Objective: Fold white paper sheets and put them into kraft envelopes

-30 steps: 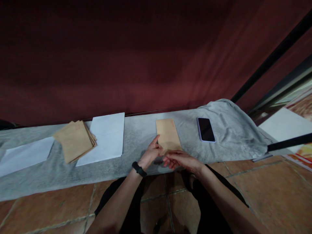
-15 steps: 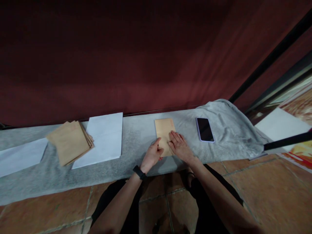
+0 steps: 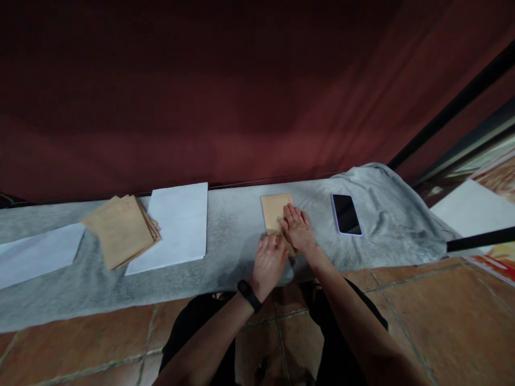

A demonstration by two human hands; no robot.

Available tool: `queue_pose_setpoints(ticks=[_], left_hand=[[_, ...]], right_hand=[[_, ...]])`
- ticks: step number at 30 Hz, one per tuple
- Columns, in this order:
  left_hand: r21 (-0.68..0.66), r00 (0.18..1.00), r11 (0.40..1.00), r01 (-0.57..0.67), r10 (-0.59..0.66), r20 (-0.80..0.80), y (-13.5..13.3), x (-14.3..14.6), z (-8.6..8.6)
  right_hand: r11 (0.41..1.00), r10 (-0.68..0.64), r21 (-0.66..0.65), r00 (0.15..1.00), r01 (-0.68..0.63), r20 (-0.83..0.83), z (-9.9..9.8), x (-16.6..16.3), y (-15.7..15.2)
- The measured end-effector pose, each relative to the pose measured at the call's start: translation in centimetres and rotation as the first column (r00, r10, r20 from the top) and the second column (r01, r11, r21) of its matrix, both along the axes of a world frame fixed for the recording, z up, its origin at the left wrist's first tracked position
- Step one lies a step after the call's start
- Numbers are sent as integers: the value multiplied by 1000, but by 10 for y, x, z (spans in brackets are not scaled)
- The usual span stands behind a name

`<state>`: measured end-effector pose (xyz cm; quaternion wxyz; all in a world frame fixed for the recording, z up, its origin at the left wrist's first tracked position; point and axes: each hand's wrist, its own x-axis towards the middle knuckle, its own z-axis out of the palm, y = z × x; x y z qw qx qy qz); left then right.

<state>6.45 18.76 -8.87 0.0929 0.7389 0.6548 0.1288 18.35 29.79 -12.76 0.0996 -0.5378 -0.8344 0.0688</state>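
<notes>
Left hand (image 3: 269, 264): lay back up over the near left corner of the brown envelope (image 3: 273, 210), fingers bent, thumb hidden from view.
Right hand (image 3: 298, 229): rested flattened along the envelope's right side, fingers straight and close together, pointing toward its far end, thumb out to the left.
Left forearm (image 3: 219, 338): bare, slanted up from the envelope's near left.
Right forearm (image 3: 346, 305): bare, slanted in from the envelope's near right.

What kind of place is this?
Maybe a makeshift work spot: brown envelopes are laid out over a grey cloth, with a tiled floor below.
</notes>
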Motion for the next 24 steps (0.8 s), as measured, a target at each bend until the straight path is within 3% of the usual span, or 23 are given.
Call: queue_pose_setpoints(ticks=[3,7,16,19,24], left_hand=[[59,992,991,124,-123,-24,-13,14,-16],[21,984,987,157,-155,-89,-25,18,-32],[24,966,972,235,-230,-120,-32,9,-32],[32,954,961,275,-269,-135,-35,4,-31],[29,932,946,324,-313,-183,-37,1,-29]], right_hand=[[998,-13,69,1000,15,-23,-7,0,4],[991,-12,134,1000,16,-27,-13,1,5],[988,-11,154,1000,13,-15,-7,13,-11],[996,-12,92,999,16,-40,6,24,-19],[972,-166,-174,985,155,-48,29,46,-32]])
